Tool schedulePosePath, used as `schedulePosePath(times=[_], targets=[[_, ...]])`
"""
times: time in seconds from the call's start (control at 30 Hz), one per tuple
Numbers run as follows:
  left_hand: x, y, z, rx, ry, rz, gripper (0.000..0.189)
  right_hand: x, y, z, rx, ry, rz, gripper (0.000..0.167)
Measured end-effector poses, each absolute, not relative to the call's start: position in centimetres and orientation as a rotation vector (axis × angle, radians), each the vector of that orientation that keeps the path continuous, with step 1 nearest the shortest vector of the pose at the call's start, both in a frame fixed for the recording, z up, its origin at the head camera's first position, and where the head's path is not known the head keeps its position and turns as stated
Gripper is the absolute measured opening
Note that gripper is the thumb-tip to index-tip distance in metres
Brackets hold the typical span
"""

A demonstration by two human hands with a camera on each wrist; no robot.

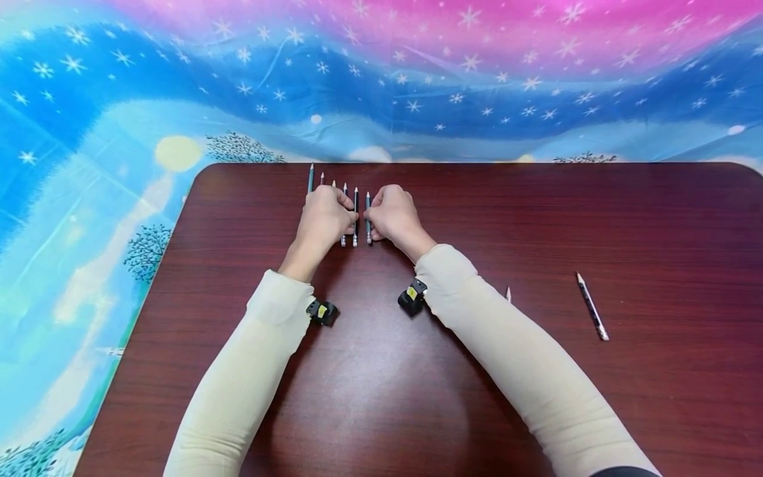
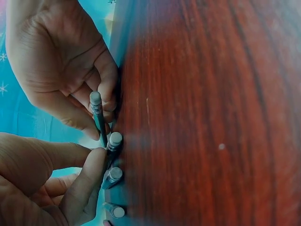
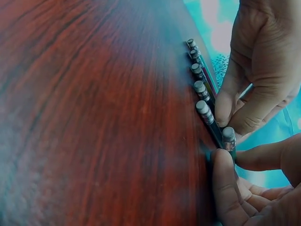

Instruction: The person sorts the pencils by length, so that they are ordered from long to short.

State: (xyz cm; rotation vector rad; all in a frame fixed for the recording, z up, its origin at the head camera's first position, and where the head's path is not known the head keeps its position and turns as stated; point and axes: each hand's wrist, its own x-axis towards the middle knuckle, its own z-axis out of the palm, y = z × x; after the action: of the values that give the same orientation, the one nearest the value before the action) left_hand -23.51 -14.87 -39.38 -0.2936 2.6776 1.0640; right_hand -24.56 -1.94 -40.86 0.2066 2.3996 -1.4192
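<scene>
My right hand [image 1: 395,213] pinches a green pencil [image 1: 368,218], its sharpened tip pointing away and its eraser end towards me. In the right wrist view, thumb and finger close round that pencil's eraser end [image 3: 229,134]. Just to the left, my left hand [image 1: 324,215] pinches a black pencil [image 1: 356,199] between thumb and forefinger. Several more pencils lie side by side in a row beyond it, partly hidden under the left hand; a teal pencil [image 1: 311,177] is at the far left. Their erasers [image 3: 196,69] line up in the right wrist view.
A dark pencil with a white tip [image 1: 591,306] lies slanted on the right of the brown wooden table [image 1: 667,225]. Another pencil's tip [image 1: 508,294] shows from behind the right sleeve [image 1: 512,351]. A snowflake-patterned cloth [image 1: 381,86] hangs along the table's far edge.
</scene>
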Motion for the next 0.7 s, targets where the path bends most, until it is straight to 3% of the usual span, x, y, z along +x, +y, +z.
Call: schedulePosePath(times=[0.13, 0.7], targets=[[-23.50, -14.84, -39.34, -0.293, 2.682, 1.050, 0.010, -24.62, -1.98, -40.82, 0.189, 2.418, -1.397, 0.001], [-23.48, -15.00, -39.35, -0.254, 2.717, 1.052, 0.008, -24.75, -1.63, -41.22, 0.200, 2.354, -1.505, 0.009]])
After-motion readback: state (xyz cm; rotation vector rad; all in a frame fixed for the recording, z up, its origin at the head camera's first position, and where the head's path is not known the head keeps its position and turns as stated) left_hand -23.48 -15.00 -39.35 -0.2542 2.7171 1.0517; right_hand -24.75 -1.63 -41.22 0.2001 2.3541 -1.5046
